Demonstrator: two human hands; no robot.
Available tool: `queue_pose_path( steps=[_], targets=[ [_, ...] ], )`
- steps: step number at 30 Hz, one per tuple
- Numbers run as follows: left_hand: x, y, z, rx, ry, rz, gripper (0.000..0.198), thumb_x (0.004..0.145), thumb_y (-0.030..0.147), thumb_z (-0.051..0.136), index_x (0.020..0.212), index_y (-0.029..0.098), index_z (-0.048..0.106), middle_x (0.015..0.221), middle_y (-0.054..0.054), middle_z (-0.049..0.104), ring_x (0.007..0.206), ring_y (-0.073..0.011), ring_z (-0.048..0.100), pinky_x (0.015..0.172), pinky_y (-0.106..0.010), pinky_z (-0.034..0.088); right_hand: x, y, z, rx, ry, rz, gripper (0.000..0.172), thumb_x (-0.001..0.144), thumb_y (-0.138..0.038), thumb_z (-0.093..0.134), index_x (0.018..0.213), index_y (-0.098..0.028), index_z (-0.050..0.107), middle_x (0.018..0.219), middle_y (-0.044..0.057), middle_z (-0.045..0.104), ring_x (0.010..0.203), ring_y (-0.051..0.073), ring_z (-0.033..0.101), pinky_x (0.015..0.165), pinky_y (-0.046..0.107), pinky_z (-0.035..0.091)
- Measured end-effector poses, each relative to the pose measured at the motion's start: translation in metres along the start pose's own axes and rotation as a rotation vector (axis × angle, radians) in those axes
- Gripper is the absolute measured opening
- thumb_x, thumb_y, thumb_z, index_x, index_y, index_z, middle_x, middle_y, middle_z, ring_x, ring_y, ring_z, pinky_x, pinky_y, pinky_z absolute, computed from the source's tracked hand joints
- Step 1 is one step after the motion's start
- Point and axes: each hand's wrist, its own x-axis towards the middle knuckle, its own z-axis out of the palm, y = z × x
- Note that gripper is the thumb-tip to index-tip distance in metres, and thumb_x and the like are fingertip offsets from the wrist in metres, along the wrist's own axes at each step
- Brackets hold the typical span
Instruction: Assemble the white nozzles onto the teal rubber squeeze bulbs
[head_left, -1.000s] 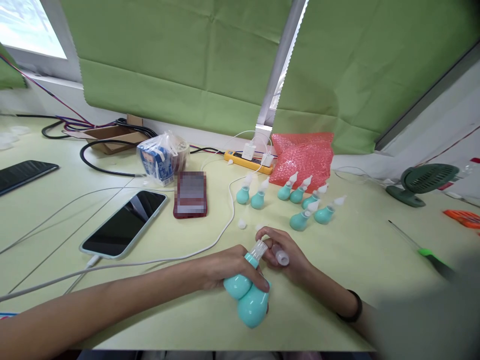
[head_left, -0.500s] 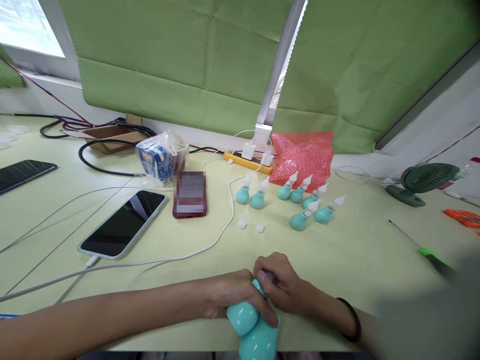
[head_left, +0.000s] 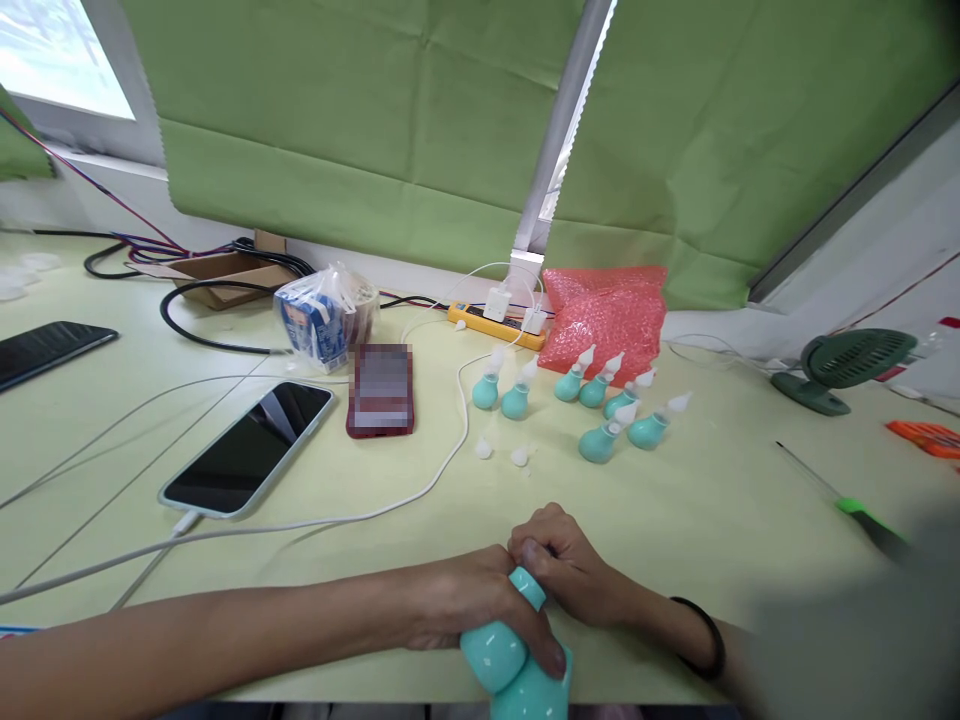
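My left hand (head_left: 487, 600) is wrapped round a glossy turquoise object with rounded, bulb-like parts (head_left: 495, 655) at the table's front edge. A short turquoise collar shows between its thumb and fingers, and the lower end runs out of the picture. Closed into a fist, my right hand (head_left: 562, 565) presses against the left hand beside that collar. A small dark spot shows in the fist; what it grips is hidden. Farther back stand several small turquoise bulbs with clear-white pointed tips (head_left: 600, 442), and two small white pieces (head_left: 520, 457) lie in front of them.
Behind the bulbs sit a red bubble-wrap bag (head_left: 607, 315) and a yellow power strip (head_left: 495, 328). Phones (head_left: 247, 450), a white cable (head_left: 360, 517) and a bagged blue pack (head_left: 319, 325) occupy the left. A screwdriver (head_left: 851, 508) and a green fan (head_left: 855, 360) are at right.
The turquoise object has shifted slightly right and down in my left hand, and more of its collar shows. My right fist has turned a little; the dark thing in it shows less.
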Motion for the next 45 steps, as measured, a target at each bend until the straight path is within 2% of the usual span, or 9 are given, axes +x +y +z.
queue_pose_path(
  steps=[3,6,12,18,28,34,38,41,45],
  targets=[
    [-0.003,0.002,0.0,-0.011,0.023,-0.05,0.013,0.044,0.007,0.062,0.045,0.012,0.05,0.047,0.006,0.05,0.046,-0.0068,0.045,0.045,-0.017,0.036,-0.001,-0.004,-0.001,-0.034,0.001,-0.016,0.027,0.072,-0.02,0.029,0.046,-0.018,0.025,0.042,-0.006,0.021,0.04,0.006,0.02,0.042,0.019,0.025],
    [-0.003,0.003,0.0,0.031,0.034,-0.053,0.012,0.042,0.007,0.063,0.044,0.013,0.052,0.046,0.006,0.049,0.047,-0.0076,0.045,0.045,-0.018,0.036,-0.002,-0.007,-0.003,-0.153,0.019,-0.123,0.025,0.071,-0.018,0.03,0.048,-0.018,0.02,0.044,-0.006,0.016,0.041,0.007,0.016,0.041,0.021,0.022],
    [0.003,-0.001,-0.002,-0.041,-0.027,-0.141,0.009,0.037,0.009,0.062,0.043,0.01,0.055,0.049,0.002,0.054,0.05,-0.0096,0.047,0.053,-0.022,0.038,-0.003,-0.005,-0.004,-0.28,-0.001,-0.306,0.03,0.075,-0.025,0.036,0.051,-0.019,0.018,0.046,-0.006,0.02,0.041,0.007,0.019,0.042,0.023,0.02],
    [0.004,-0.002,-0.005,0.002,-0.064,-0.066,0.014,0.04,0.008,0.065,0.047,0.012,0.053,0.053,0.003,0.053,0.052,-0.0108,0.047,0.052,-0.023,0.037,-0.002,-0.002,0.0,-0.162,0.031,-0.175,0.035,0.081,-0.026,0.027,0.048,-0.018,0.017,0.044,-0.006,0.016,0.04,0.007,0.016,0.041,0.023,0.021],
    [0.002,-0.001,-0.004,0.034,-0.069,-0.042,0.015,0.044,0.01,0.065,0.05,0.013,0.052,0.055,0.004,0.052,0.051,-0.0089,0.046,0.051,-0.02,0.037,0.0,-0.003,-0.005,0.117,-0.07,-0.006,0.041,0.08,-0.034,0.034,0.042,-0.017,0.029,0.039,-0.006,0.025,0.038,0.004,0.021,0.036,0.018,0.021],
    [-0.02,0.017,-0.006,0.375,-0.106,0.066,0.007,0.054,0.016,0.064,0.061,0.015,0.062,0.058,0.004,0.055,0.057,-0.0104,0.047,0.05,-0.018,0.037,0.006,0.012,-0.008,0.466,0.032,0.248,0.05,0.08,-0.042,0.033,0.037,-0.017,0.035,0.031,-0.004,0.033,0.026,0.004,0.025,0.028,0.019,0.017],
    [-0.017,0.025,-0.019,0.434,0.062,0.198,0.016,0.057,0.022,0.063,0.069,0.011,0.065,0.062,0.001,0.059,0.057,-0.0111,0.049,0.051,-0.019,0.038,0.013,0.016,-0.024,0.207,0.239,0.241,0.046,0.081,-0.043,0.035,0.043,-0.016,0.038,0.037,-0.004,0.037,0.033,0.006,0.033,0.034,0.019,0.023],
    [-0.008,0.025,-0.031,0.479,0.312,0.4,0.025,0.058,0.027,0.065,0.076,0.01,0.065,0.068,-0.001,0.061,0.059,-0.0119,0.051,0.052,-0.019,0.038,0.019,0.022,-0.042,-0.186,0.401,0.184,0.041,0.081,-0.039,0.035,0.046,-0.017,0.035,0.042,-0.004,0.034,0.041,0.007,0.033,0.042,0.02,0.026],
    [-0.001,0.023,-0.043,0.444,0.664,0.621,0.029,0.064,0.033,0.06,0.084,0.013,0.063,0.077,-0.003,0.063,0.066,-0.014,0.053,0.055,-0.02,0.04,0.023,0.037,-0.057,-0.736,0.467,0.261,0.033,0.076,-0.033,0.041,0.048,-0.017,0.034,0.042,-0.004,0.034,0.043,0.009,0.034,0.047,0.022,0.023]
  ],
)
